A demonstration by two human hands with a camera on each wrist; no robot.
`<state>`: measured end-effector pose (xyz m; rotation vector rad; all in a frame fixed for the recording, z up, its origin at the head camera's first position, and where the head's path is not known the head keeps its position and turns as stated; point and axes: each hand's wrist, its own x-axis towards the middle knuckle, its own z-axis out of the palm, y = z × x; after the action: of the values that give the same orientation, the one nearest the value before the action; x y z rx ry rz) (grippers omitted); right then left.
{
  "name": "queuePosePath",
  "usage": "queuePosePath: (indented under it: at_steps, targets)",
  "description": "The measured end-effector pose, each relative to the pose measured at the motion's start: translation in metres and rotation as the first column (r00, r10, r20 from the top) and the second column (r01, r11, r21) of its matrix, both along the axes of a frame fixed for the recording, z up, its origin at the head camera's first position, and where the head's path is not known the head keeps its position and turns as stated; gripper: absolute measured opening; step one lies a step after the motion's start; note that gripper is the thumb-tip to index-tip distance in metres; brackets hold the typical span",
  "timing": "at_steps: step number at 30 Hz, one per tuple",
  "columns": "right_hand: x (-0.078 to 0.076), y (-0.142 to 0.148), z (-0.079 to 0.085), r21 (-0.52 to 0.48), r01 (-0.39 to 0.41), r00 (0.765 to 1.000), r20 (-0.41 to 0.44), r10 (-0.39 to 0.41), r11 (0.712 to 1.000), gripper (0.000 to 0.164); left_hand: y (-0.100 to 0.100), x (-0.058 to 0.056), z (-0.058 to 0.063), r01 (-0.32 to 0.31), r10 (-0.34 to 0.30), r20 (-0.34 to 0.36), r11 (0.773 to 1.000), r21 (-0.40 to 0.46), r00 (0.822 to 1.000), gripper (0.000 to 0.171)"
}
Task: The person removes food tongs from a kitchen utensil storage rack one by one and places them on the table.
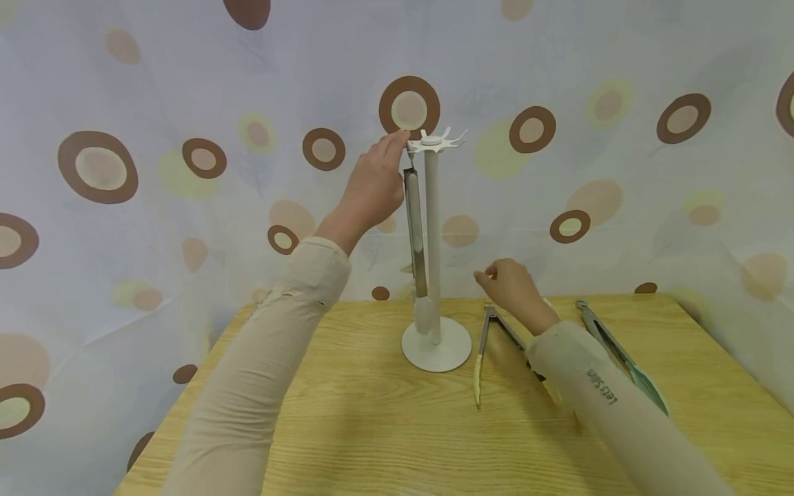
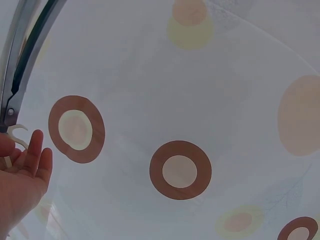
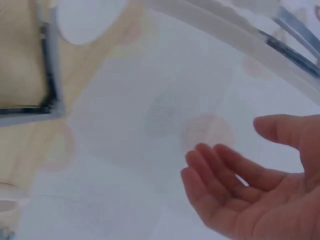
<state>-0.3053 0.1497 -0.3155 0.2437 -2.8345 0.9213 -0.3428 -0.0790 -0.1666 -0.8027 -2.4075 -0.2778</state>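
Note:
A white utensil stand [image 1: 433, 248] with a round base and a ring of hooks on top stands upright on the table. Metal tongs [image 1: 417, 234] hang tip-down on its left side, close along the pole. My left hand [image 1: 375, 180] is raised to the hooks, its fingers at the top end of these tongs. In the left wrist view, the thumb meets the tongs' [image 2: 10, 111] end beside a white hook, with the other fingers curled behind. Lower down, right of the pole, my right hand [image 1: 511, 289] hovers with loosely bent fingers, holding nothing.
Spread tongs with yellow tips [image 1: 477, 379] lie on the wooden table [image 1: 360, 427] beneath my right arm, which partly covers them. Farther right lie grey tongs with green heads [image 1: 647, 387]. A patterned curtain [image 1: 248, 89] hangs behind the table.

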Motion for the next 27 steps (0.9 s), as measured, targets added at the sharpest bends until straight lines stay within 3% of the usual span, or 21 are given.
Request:
queuePosePath:
  at_steps: [5, 9, 12, 15, 19, 21, 23, 27]
  targets:
    - [0.003, 0.002, 0.033, -0.134, -0.086, 0.993, -0.094, 0.074, 0.987, 0.042, 0.001, -0.002, -0.001, 0.012, -0.012, -0.022, 1.0, 0.0, 1.0, 0.053]
    - [0.004, 0.003, 0.059, -0.215, -0.146, 0.964, -0.251, 0.089, 0.966, 0.043, 0.001, -0.003, -0.002, 0.02, -0.019, -0.037, 1.0, 0.001, 0.999, 0.052]
    - [0.006, -0.001, 0.076, -0.27, -0.179, 0.919, -0.388, 0.064, 0.946, 0.04, 0.001, -0.003, -0.002, 0.017, -0.017, -0.037, 1.0, -0.001, 0.999, 0.052]
    - [0.009, -0.007, 0.09, -0.304, -0.205, 0.861, -0.509, 0.024, 0.93, 0.037, 0.001, -0.003, -0.002, 0.017, -0.017, -0.048, 1.0, -0.002, 0.999, 0.052]
    - [0.009, -0.015, 0.107, -0.306, -0.233, 0.784, -0.621, -0.008, 0.923, 0.035, 0.0, -0.002, -0.002, 0.019, -0.019, -0.054, 1.0, 0.005, 0.998, 0.051]
    - [0.008, -0.019, 0.115, -0.3, -0.25, 0.763, -0.647, -0.003, 0.921, 0.035, 0.0, -0.002, -0.002, 0.018, -0.018, -0.052, 1.0, 0.007, 0.999, 0.052]
    - [0.006, -0.022, 0.121, -0.283, -0.271, 0.75, -0.661, 0.018, 0.92, 0.034, 0.0, -0.002, -0.002, 0.017, -0.017, -0.049, 1.0, 0.01, 0.999, 0.052]
    - [0.001, -0.028, 0.13, -0.254, -0.285, 0.757, -0.651, 0.055, 0.924, 0.035, 0.0, -0.002, -0.002, 0.019, -0.018, -0.057, 1.0, 0.009, 0.998, 0.051]
